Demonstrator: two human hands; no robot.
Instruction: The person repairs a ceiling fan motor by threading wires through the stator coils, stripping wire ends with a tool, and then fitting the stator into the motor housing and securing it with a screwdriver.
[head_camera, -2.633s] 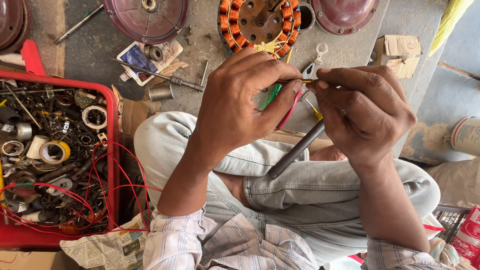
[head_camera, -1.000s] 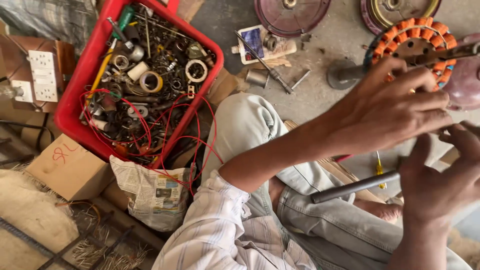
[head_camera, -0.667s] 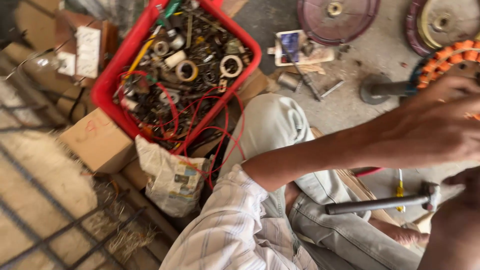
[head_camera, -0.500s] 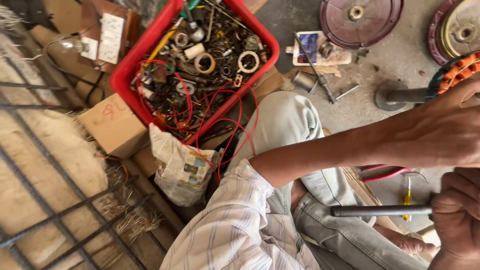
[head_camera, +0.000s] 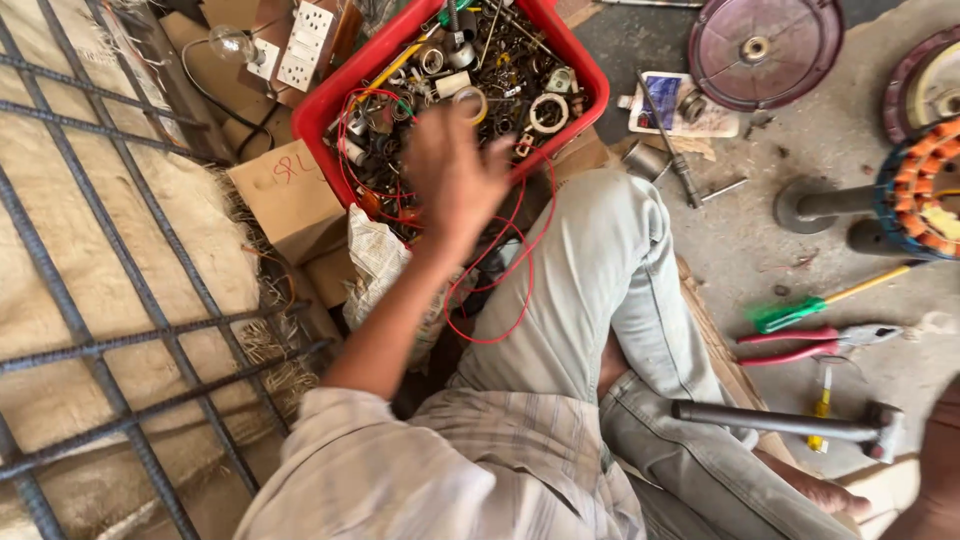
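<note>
Now searching: my left hand (head_camera: 455, 170), fingers spread, empty, hovers over the red bin (head_camera: 335, 95) of parts. Right hand barely in view, can't tell its state. Next move needs a clean pick among tangled wires (head_camera: 500, 270).

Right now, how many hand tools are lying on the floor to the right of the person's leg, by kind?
Screwdrivers: 2, one green-handled and one small yellow
Pliers: 1, red-handled
Hammer: 1, with a metal handle
Total: 4
</note>
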